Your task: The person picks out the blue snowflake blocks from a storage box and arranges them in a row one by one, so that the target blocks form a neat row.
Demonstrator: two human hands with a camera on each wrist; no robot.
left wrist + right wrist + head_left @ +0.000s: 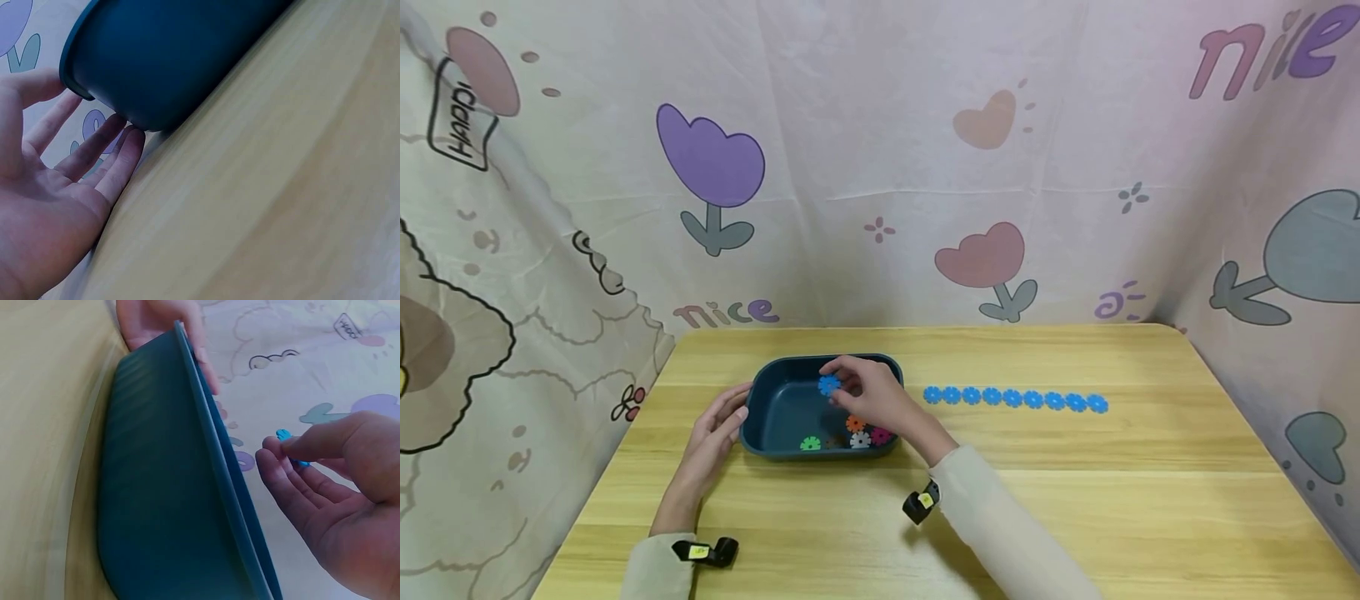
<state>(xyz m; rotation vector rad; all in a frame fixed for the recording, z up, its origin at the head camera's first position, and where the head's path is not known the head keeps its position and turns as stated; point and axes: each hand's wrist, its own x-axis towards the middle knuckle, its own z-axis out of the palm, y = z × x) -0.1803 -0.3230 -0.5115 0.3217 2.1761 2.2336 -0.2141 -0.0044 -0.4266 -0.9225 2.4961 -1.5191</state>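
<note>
In the head view my right hand pinches a blue flower-shaped disc between thumb and fingers, above the dark teal plastic basin. The disc shows partly between the fingertips in the right wrist view. At the basin's left end, my left hand holds its side: the thumb lies over the rim, and the fingers touch the outer wall, as the left wrist view shows. Inside the basin lie a green disc, an orange disc, a white disc and a magenta disc.
Right of the basin, a straight row of several blue discs lies on the wooden table. A patterned cloth hangs behind the table and along both sides.
</note>
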